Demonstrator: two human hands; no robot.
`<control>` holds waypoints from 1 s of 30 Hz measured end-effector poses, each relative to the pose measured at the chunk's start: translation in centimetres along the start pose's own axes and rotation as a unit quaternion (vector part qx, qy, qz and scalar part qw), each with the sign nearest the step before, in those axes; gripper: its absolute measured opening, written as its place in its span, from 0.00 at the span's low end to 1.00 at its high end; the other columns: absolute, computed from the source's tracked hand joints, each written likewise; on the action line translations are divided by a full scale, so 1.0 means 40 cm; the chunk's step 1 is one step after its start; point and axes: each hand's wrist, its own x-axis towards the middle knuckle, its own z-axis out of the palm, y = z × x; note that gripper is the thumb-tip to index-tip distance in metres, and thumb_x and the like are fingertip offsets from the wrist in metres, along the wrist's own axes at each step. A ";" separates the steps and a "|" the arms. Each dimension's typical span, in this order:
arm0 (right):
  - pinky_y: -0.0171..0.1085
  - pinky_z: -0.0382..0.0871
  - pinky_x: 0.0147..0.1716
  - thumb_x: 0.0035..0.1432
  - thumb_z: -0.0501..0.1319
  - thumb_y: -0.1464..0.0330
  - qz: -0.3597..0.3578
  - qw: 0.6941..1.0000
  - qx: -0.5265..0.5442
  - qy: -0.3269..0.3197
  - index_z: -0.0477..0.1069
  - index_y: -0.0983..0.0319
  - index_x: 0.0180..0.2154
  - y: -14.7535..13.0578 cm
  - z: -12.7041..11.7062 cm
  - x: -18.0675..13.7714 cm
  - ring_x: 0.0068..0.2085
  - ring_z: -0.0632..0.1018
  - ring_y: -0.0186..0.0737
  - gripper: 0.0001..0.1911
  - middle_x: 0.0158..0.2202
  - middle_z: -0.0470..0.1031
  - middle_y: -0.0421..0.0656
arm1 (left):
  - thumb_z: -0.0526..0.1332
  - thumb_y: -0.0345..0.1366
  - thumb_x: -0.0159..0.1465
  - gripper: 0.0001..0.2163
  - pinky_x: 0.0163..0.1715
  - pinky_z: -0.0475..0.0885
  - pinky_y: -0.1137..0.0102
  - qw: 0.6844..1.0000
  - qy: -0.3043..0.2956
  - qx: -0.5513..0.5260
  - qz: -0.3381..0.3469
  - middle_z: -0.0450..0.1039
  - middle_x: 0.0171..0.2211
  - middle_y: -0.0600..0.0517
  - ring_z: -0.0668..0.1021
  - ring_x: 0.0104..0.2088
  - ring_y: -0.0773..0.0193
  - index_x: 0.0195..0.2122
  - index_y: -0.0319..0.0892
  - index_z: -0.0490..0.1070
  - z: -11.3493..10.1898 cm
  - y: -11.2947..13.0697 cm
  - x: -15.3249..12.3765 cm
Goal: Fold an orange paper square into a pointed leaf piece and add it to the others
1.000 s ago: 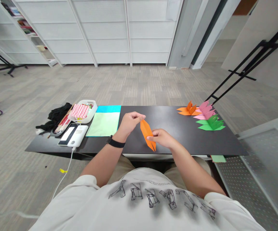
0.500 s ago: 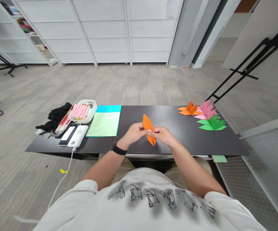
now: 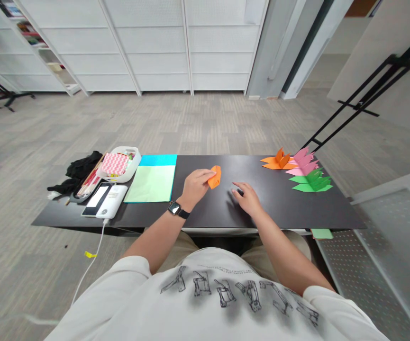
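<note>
My left hand is closed on a folded orange paper piece, held just above the black table near its middle. My right hand hovers low over the table to the right of it, fingers spread and holding nothing. A black watch sits on my left wrist. Three finished folded paper pieces lie at the far right: an orange one, a pink one and a green one.
A stack of green and blue paper sheets lies left of my hands. Further left are a white tray with patterned paper, a phone on a white power bank, pens and a black cloth. A black stand rises at the right.
My right hand has let go of the orange piece and moved right, opening. My left hand now holds the piece alone and has carried it up and away from me.
</note>
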 end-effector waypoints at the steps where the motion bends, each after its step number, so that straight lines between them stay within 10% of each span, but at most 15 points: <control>1: 0.57 0.72 0.65 0.70 0.63 0.59 -0.011 1.000 -0.008 0.008 0.77 0.57 0.64 0.002 0.005 -0.006 0.59 0.80 0.54 0.24 0.56 0.80 0.53 | 0.63 0.31 0.74 0.11 0.56 0.80 0.59 0.999 -0.016 0.014 0.025 0.85 0.50 0.47 0.85 0.50 0.58 0.51 0.47 0.84 0.027 -0.006 -0.016; 7: 0.61 0.64 0.72 0.69 0.63 0.63 -0.124 0.990 -0.067 -0.022 0.57 0.47 0.77 0.005 0.033 -0.049 0.74 0.66 0.57 0.39 0.74 0.65 0.47 | 0.61 0.25 0.72 0.17 0.58 0.80 0.57 0.982 -0.149 0.089 0.079 0.84 0.53 0.47 0.83 0.52 0.56 0.56 0.46 0.82 0.135 -0.036 -0.105; 15: 0.67 0.65 0.69 0.70 0.62 0.69 -0.176 0.973 -0.128 -0.080 0.81 0.47 0.59 0.026 0.070 -0.043 0.70 0.73 0.58 0.20 0.64 0.79 0.41 | 0.62 0.32 0.73 0.16 0.58 0.74 0.51 0.960 -0.241 0.138 0.042 0.83 0.58 0.48 0.78 0.55 0.50 0.59 0.47 0.82 0.111 -0.052 -0.161; 30: 0.65 0.66 0.67 0.68 0.63 0.67 -0.168 0.976 -0.093 -0.105 0.81 0.49 0.59 0.025 0.061 -0.016 0.66 0.76 0.56 0.20 0.63 0.81 0.42 | 0.60 0.37 0.74 0.15 0.64 0.70 0.52 0.968 -0.247 0.036 0.021 0.82 0.60 0.50 0.80 0.59 0.54 0.58 0.48 0.81 0.069 -0.062 -0.176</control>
